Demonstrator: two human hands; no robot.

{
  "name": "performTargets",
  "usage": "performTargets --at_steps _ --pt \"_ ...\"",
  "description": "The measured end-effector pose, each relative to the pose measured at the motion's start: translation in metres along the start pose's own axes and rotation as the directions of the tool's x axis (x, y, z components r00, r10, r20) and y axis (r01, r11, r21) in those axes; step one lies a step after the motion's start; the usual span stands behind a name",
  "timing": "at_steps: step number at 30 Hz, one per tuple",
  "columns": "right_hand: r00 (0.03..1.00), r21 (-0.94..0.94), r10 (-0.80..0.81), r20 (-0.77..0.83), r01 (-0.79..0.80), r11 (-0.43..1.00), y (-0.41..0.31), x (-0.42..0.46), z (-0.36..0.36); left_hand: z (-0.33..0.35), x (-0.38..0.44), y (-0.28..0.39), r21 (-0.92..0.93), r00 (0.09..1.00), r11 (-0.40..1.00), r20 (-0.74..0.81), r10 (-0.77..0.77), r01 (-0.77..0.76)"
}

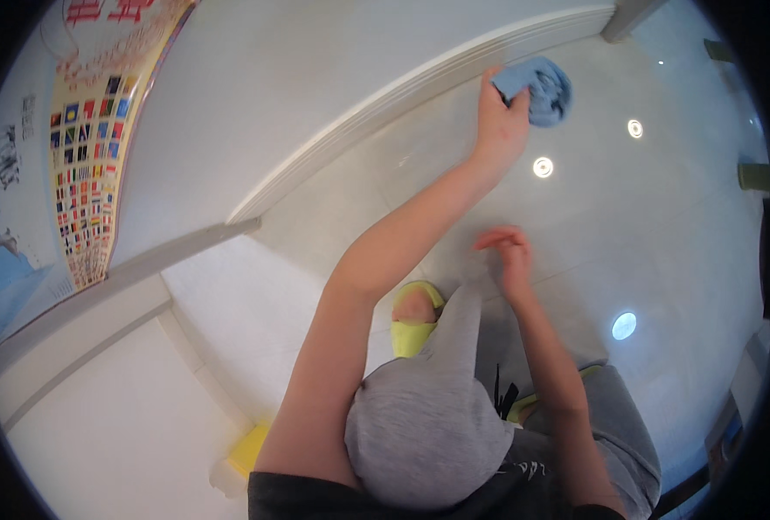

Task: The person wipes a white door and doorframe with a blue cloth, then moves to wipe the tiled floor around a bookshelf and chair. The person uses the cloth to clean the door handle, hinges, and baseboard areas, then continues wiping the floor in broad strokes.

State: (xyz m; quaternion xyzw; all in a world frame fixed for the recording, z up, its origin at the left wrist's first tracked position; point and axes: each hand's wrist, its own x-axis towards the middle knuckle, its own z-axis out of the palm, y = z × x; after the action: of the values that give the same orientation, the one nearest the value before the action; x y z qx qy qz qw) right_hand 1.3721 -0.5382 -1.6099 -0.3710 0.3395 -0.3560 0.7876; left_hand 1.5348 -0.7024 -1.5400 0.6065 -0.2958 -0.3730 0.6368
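Observation:
A crumpled blue cloth [541, 91] is gripped in my left hand [505, 117], near the top of the view beside the moulded baseboard [359, 123]. The arm is stretched out over the glossy tiled floor [450, 143]. My right hand [511, 260] hangs above the floor nearer my body, slightly blurred, with its fingers bent and nothing seen in it. Below, a yellow-green slipper [411, 335] is on my foot, next to my grey trouser knee [424, 429].
A pale wall [242, 97] runs along the left, with a poster showing rows of flags [86, 169]. A yellow object [248, 448] lies at lower left. Green furniture feet [755, 177] and dark items line the right edge. Ceiling lights reflect in the floor.

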Motion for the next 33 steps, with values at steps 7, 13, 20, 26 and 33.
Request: performTargets --at_steps 7,13,20,26,33 --pt "0.831 -0.078 -0.176 -0.528 0.159 0.984 -0.128 0.038 0.007 -0.026 -0.049 0.063 0.223 0.944 0.952 0.207 -0.256 0.209" --pt "0.884 -0.062 -0.191 -0.426 0.181 0.981 -0.116 0.057 0.085 -0.061 -0.088 0.088 0.345 0.778 0.933 0.555 -0.293 0.104" --pt "0.783 -0.21 -0.293 -0.548 0.21 0.955 -0.161 0.162 0.01 -0.098 -0.066 0.112 0.262 0.82 0.965 0.556 -0.136 -0.018" --pt "0.467 -0.845 -0.818 -0.335 0.236 0.48 -0.224 0.305 -0.068 -0.143 -0.07 0.085 0.227 0.867 0.952 0.407 -0.286 0.208" --pt "0.525 -0.838 -0.771 -0.36 0.182 0.515 -0.155 0.295 0.007 -0.166 -0.065 0.084 0.259 0.877 0.92 0.308 -0.369 0.296"
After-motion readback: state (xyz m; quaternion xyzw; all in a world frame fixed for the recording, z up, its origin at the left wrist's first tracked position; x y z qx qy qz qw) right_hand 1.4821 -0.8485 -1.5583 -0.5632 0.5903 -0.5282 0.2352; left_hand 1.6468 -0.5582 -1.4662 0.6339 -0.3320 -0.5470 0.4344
